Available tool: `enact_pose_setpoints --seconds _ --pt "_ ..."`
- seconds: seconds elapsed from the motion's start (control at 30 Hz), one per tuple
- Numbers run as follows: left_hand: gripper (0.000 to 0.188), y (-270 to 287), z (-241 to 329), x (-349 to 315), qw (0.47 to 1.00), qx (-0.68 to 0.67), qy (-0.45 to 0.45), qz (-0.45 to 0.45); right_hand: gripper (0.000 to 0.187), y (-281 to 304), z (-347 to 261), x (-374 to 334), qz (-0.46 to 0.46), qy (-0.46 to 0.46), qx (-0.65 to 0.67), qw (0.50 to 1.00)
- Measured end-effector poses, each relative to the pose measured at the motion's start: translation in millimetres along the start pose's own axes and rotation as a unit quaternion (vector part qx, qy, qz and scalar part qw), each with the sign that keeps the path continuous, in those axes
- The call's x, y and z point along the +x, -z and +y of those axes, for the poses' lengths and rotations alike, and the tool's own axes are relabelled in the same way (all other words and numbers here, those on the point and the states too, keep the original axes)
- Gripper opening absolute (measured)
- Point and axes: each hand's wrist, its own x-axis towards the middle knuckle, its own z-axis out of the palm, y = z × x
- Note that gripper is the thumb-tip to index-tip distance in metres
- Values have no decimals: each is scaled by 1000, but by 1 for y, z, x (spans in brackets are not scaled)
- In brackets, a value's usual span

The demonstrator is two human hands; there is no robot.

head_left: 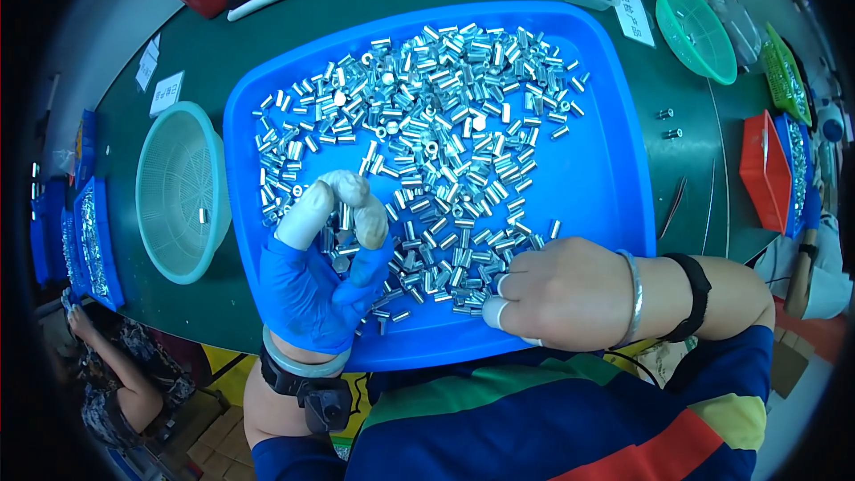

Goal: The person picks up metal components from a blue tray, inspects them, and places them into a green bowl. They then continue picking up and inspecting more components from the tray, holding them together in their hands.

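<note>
Blue plastic tray (606,183) of loose metal sleeves (436,76), with two curled hands over its near part.
The left hand (312,294), gloved and tipped with white finger covers (305,216), curls thumb toward fingers; sleeves show inside that curl, but I cannot tell whether it grips them or they lie behind. The right hand (579,294), bare but for covered tips, points its fingers down into the pile's near edge, its thumb and finger close together; whether a sleeve is pinched there is hidden. The covers presumably guard skin or metal. The sleeves spread ahead of and between both grips, within easy reach, and the tray's raised rim probably stops them rolling off. Left of the gloved grip, a pale green basket (163,200) stands close by, holding one sleeve (202,216).
</note>
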Motion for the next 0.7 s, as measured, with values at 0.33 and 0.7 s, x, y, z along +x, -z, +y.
enact_pose_setpoints --seconds 0.33,0.7 --pt "19 9 14 -3 996 -85 3 14 15 30 43 -8 155 -164 479 848" --pt "18 17 14 5 994 -105 -2 38 16 23 58 25 159 -140 89 973"
